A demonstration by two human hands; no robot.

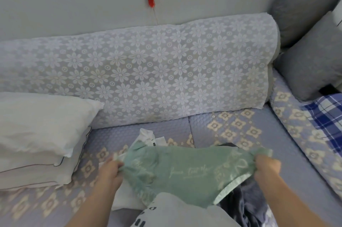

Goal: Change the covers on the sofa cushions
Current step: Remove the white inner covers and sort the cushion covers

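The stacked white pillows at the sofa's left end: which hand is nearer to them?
Left. The left hand grips the left edge of the green embroidered fabric cover, just right of the stacked white pillows. The right hand grips the cover's far right edge, farther away.

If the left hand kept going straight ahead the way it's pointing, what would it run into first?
The left hand, which grips one end of the green cover, points up and away toward the sofa back. Past the white cloth lying just ahead, it would probably meet the lace-covered backrest first, though depth is unclear.
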